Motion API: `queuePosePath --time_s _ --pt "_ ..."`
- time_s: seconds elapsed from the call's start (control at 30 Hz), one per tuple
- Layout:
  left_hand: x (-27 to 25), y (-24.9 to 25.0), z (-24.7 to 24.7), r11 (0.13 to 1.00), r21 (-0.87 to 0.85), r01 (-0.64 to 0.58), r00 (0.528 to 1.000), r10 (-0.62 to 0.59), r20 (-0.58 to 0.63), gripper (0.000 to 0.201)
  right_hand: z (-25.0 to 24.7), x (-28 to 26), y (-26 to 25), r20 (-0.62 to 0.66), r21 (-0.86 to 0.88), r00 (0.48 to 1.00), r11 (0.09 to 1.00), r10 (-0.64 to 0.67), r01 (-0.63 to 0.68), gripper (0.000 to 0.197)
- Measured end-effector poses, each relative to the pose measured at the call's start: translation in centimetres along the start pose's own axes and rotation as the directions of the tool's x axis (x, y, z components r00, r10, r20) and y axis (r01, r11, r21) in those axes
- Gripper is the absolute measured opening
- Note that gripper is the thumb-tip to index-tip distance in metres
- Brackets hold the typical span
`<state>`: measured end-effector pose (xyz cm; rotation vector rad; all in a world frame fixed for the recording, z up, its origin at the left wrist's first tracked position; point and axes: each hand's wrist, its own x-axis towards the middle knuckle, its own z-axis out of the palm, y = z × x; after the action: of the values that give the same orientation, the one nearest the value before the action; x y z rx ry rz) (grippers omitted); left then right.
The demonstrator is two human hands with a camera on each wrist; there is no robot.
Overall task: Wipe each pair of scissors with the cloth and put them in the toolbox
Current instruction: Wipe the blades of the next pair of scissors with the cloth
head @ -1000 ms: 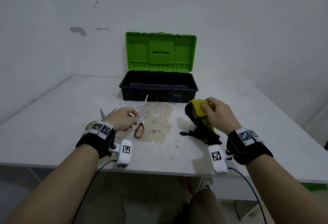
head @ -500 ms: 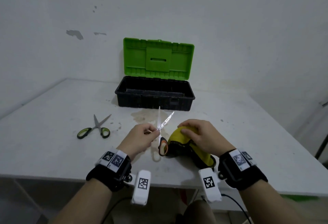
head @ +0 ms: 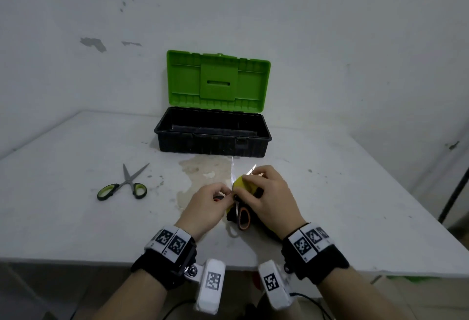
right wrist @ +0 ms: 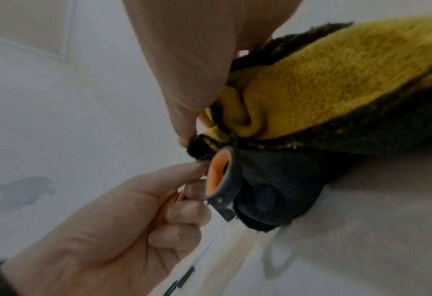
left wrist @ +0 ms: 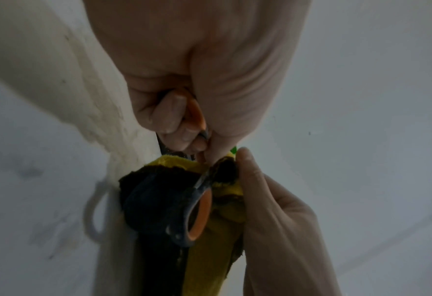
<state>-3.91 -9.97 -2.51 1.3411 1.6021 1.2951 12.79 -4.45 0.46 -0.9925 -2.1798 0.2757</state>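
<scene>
Steel and plastic: the orange scissors (head: 239, 208) are up off the table (head: 342, 192), blades spread in a V that points toward the toolbox (head: 213, 139), one orange-lined loop hanging free toward the person.
Left hand (head: 209, 206): fingers curled tight round the other loop; the wrist view shows the orange rim pinched between thumb and knuckles.
Right hand (head: 267, 196): fingers bunched round the cloth (head: 241, 184), pressing the yellow side against the blades near the pivot.
Cloth: yellow one face, dark grey the other, thick and fleecy; it sags in a loose fold below the hand. I'd judge it soft and grippy, good at hiding an edge.
Green scissors (head: 124, 185): lying open on the table, well to the left, not in anyone's grip.
Toolbox: black tub, green lid standing up at the back; I can see no scissors inside.
Stain: a pale brown patch on the table between the hands and the toolbox.
How it handles: light, stiff, slick on the metal, and loose at the pivot, so the free loop can swing.
Where to hold: by the loops, as the left hand does; the cloth should stay between skin and edge.
Risk: with the blades open, a wipe toward the tips looks safer to me than one into the V.
Stage: first pair being wiped, I'd say; nothing boxed yet.
</scene>
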Motion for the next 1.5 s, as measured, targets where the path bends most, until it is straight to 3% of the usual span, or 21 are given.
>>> queuePosePath --time_s 0.17,0.4,0.8,0.9,1.03,1.17,1.3,1.5 --pt "0.0 0.3 0.5 1.000 0.020 -0.002 1.000 0.002 -0.008 0.018 0.3 -0.4 -0.3 0.003 0.048 0.998 0.997 0.066 -0.066 0.026" --pt "0.5 0.8 0.0 0.998 0.066 -0.012 1.000 0.014 -0.028 0.024 -0.2 -0.8 -0.3 -0.047 0.047 0.997 0.997 -0.065 0.067 0.018" --pt "0.0 1.1 0.0 0.965 0.238 -0.115 0.993 0.113 0.023 0.021 0.3 -1.1 -0.3 0.047 -0.068 0.981 0.979 -0.190 0.193 0.017" --pt "-0.1 1.0 0.0 0.954 0.271 -0.127 0.992 0.126 0.021 0.022 -0.3 -0.2 0.4 0.041 -0.092 0.990 0.986 -0.137 0.140 0.016" --pt "0.0 0.6 -0.1 0.970 0.235 -0.062 0.998 0.058 0.022 0.023 -2.0 1.2 1.5 -0.091 -0.008 0.995 0.999 0.039 -0.040 0.016" --pt "0.4 1.0 0.0 0.970 0.235 -0.065 0.998 0.064 0.013 0.021 -2.0 0.2 0.3 -0.064 0.089 0.996 0.995 0.054 -0.048 0.007" --pt "0.3 1.3 0.5 0.970 0.222 -0.102 0.995 0.096 0.038 0.023 -1.1 -0.3 0.2 -0.037 0.091 0.999 0.995 0.034 -0.031 0.011" --pt "0.0 0.7 0.4 0.969 0.236 -0.072 0.997 0.063 0.044 0.025 -2.3 1.2 2.0 -0.115 0.146 0.968 0.967 0.225 -0.208 0.014"
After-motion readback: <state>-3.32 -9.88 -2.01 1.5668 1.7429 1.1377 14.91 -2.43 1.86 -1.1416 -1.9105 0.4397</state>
